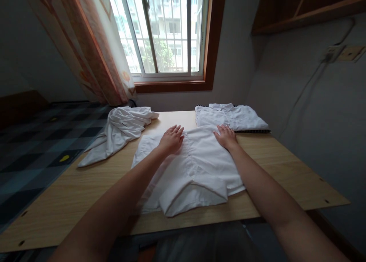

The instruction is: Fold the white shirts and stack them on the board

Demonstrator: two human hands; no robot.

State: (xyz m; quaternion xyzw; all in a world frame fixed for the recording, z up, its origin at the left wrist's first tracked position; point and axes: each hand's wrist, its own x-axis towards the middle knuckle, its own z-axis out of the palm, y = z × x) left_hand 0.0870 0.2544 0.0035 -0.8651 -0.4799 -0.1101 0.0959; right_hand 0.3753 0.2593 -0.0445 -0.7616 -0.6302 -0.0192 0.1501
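A white button-front shirt (206, 155) lies spread on the wooden table in front of me, its collar end toward me. My left hand (172, 139) rests on the shirt's far part, left of the button line, palm down with fingers stretched out. On the far right part of the same shirt lies my right hand (225, 136), also flat, its fingers extended and thumb apart. Neither hand grips the cloth. The shirt's left portion is partly covered by my left forearm.
A crumpled white garment (122, 127) lies at the table's left edge. Folded white shirts (228, 116) sit on a dark-edged board at the back right. The wooden table (274, 163) stands beside a bed with a checked cover (34, 140). A window and curtain are behind.
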